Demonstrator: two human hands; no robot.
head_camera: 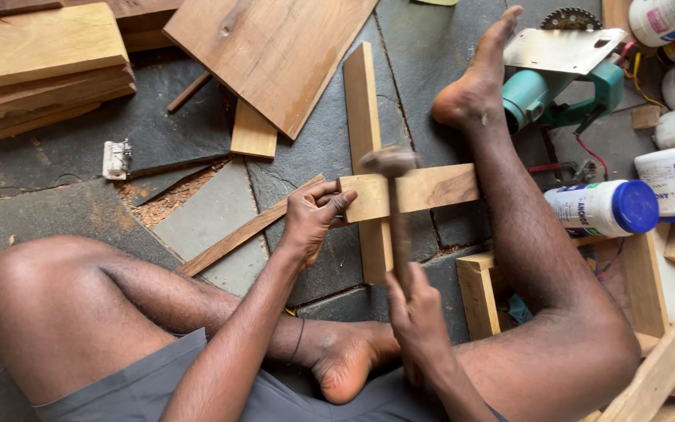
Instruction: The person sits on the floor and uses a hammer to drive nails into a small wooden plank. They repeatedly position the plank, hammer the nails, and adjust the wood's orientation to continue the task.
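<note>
Two wooden strips lay crossed on the stone floor. The left hand pinched the end of the crosswise strip, while the right hand gripped a hammer raised above the joint.

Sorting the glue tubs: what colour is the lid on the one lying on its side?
Blue, on the white tub, clear in the head view.

We wear grey shorts and nothing on our arms, legs or feet. A thin dark band goes around our left wrist. Our left hand and right hand have no gloves.
</note>
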